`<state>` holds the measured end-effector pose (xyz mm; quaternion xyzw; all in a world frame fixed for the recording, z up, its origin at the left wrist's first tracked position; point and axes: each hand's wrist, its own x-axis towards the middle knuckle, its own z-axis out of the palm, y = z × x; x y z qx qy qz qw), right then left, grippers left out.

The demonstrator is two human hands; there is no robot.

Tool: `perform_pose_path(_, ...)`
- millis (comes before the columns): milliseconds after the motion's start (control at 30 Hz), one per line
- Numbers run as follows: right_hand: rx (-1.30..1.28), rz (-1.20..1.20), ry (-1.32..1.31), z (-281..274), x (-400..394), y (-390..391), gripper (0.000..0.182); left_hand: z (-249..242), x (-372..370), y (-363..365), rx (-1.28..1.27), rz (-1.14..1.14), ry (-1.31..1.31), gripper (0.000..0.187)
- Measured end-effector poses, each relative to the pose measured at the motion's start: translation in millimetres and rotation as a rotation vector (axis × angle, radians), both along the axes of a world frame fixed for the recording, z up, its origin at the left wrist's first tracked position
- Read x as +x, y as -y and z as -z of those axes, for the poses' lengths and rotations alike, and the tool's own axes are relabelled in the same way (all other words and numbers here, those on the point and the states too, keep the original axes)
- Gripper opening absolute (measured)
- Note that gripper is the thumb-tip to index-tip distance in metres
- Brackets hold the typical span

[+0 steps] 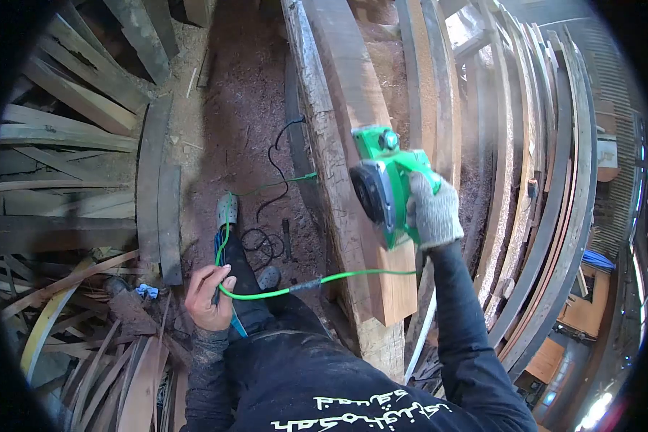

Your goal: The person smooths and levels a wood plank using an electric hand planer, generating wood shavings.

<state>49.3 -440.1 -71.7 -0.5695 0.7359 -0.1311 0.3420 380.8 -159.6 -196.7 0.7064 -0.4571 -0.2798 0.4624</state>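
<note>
My right hand [436, 213], in a pale knit glove, is closed around the handle of a green electric planer [390, 189]. The planer sits over a squared wooden beam [353, 79], part of which is planed to a lighter, smoother face. Whether its sole touches the wood is hard to see from above. My left hand [209, 298], ungloved, is closed on the bright green power cord [266, 294]. From there the cord runs across to the planer side, with a taped grey patch along it. Another stretch drops past my leg towards the floor.
Under the beam lies a rough, weathered timber [317, 93]. Stacked boards [72, 137] fill the left, and long curved-looking planks [511, 165] line the right. A black cable [272, 155] coils on the sawdust-covered floor [230, 93] near my feet.
</note>
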Motion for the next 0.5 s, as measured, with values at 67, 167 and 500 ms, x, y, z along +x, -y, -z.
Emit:
perform_pose_path(67, -0.013, -0.015, 0.110, 6.3, 13.9, 26.3, 0.037, 2.0, 7.1, -0.3, 0.024, -0.009, -0.014, 0.026)
perform_pose_path(167, -0.053, -0.136, 0.031, 12.8, 45.4, 79.3, 0.024, 9.9, 16.9, -3.0, 0.042, -0.016, 0.022, 0.026)
perform_pose_path(500, -0.138, -0.185, 0.193, 52.0, 88.4, 139.2, 0.046, 19.5, 49.3, -49.4, 0.066, -0.090, 0.097, 0.024)
